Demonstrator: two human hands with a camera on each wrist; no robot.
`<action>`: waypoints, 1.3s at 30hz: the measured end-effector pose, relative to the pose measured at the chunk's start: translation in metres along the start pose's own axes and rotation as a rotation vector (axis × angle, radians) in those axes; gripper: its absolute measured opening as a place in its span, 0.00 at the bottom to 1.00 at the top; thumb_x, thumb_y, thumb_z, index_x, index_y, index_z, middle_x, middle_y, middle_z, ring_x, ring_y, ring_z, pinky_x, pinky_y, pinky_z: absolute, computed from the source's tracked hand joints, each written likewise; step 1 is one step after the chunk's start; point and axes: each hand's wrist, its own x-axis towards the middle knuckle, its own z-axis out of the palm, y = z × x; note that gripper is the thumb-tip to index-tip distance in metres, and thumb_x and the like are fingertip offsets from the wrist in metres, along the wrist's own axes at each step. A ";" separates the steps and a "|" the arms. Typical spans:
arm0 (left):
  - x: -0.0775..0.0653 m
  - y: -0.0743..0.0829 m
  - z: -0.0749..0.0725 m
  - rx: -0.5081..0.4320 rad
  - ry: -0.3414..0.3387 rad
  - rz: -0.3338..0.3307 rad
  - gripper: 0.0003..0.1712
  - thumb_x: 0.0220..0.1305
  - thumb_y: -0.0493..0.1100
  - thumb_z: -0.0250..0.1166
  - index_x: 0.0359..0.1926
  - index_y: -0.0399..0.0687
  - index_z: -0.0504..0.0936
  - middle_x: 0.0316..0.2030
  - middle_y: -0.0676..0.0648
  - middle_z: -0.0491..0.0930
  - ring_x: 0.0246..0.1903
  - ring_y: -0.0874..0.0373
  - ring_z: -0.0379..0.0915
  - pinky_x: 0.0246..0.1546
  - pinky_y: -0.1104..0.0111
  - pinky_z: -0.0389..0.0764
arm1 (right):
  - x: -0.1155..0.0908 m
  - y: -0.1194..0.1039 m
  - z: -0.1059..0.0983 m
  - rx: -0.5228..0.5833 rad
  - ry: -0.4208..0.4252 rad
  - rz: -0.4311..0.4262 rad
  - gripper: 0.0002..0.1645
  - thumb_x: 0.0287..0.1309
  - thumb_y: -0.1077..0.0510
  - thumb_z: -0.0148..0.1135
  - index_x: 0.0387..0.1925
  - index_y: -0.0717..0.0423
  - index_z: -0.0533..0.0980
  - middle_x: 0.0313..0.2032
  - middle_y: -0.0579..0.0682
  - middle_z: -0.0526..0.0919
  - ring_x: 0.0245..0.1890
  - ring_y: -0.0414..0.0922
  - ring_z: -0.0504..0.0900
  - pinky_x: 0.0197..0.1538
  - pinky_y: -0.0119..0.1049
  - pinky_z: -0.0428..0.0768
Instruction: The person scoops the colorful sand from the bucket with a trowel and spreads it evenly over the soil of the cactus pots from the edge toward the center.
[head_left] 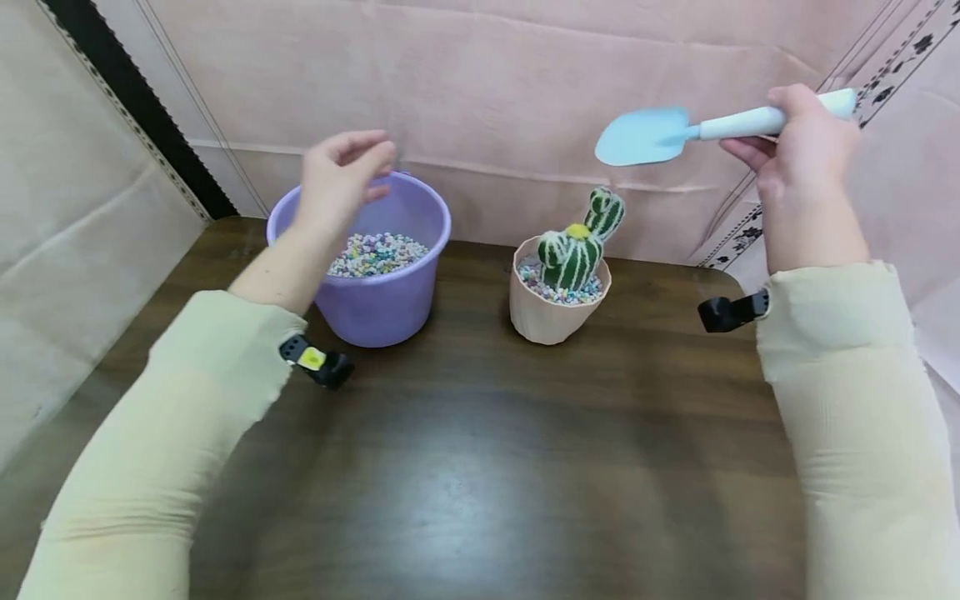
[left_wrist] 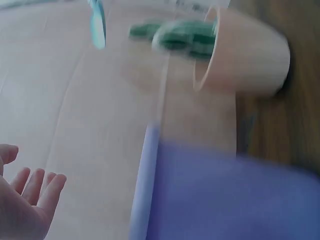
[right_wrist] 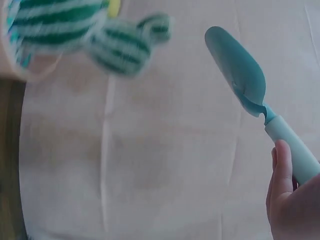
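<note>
My right hand (head_left: 813, 154) grips the pale handle of a light-blue garden trowel (head_left: 645, 137), held up in the air to the right of and above a knitted cactus. In the right wrist view the trowel (right_wrist: 240, 70) has a bare blade and its handle lies in the hand (right_wrist: 295, 205). My left hand (head_left: 341, 179) hovers over the rim of a purple bucket (head_left: 378, 312), its fingers loosely bent and holding nothing. Small multicoloured pebbles (head_left: 378, 254) lie inside the bucket. The green-and-white cactus (head_left: 572, 262) stands in a cream pot (head_left: 551, 321), with similar pebbles around its base.
Bucket and pot stand side by side toward the back of a dark wooden table (head_left: 465, 467). A pinkish cloth backdrop (head_left: 495, 92) hangs close behind them. Pale cloth also hangs at the left and right sides.
</note>
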 end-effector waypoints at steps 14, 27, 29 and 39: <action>0.022 -0.026 -0.093 0.165 0.249 -0.129 0.31 0.57 0.47 0.67 0.62 0.49 0.71 0.54 0.54 0.73 0.55 0.61 0.69 0.63 0.68 0.70 | -0.039 0.092 0.070 -0.177 -0.211 0.071 0.11 0.51 0.69 0.62 0.30 0.56 0.68 0.27 0.56 0.80 0.20 0.50 0.84 0.27 0.40 0.86; 0.015 -0.061 -0.103 0.267 0.135 -0.202 0.32 0.62 0.40 0.61 0.67 0.44 0.64 0.41 0.55 0.74 0.33 0.70 0.77 0.30 0.83 0.80 | -0.069 0.196 0.097 -0.765 -0.385 -0.236 0.14 0.50 0.61 0.64 0.18 0.52 0.66 0.16 0.44 0.74 0.15 0.40 0.81 0.26 0.31 0.84; 0.013 -0.062 -0.101 0.261 0.129 -0.199 0.32 0.62 0.41 0.61 0.67 0.44 0.64 0.43 0.53 0.75 0.31 0.71 0.77 0.29 0.83 0.81 | -0.072 0.213 0.098 -0.943 -0.393 -0.337 0.15 0.49 0.57 0.64 0.17 0.49 0.66 0.15 0.41 0.72 0.20 0.40 0.80 0.26 0.26 0.81; 0.007 -0.066 -0.088 0.208 0.107 -0.209 0.32 0.63 0.42 0.60 0.67 0.47 0.64 0.64 0.39 0.67 0.50 0.58 0.78 0.30 0.81 0.82 | -0.092 0.249 0.106 -1.264 -0.502 -0.383 0.10 0.49 0.52 0.65 0.28 0.51 0.73 0.20 0.43 0.71 0.27 0.42 0.75 0.28 0.28 0.73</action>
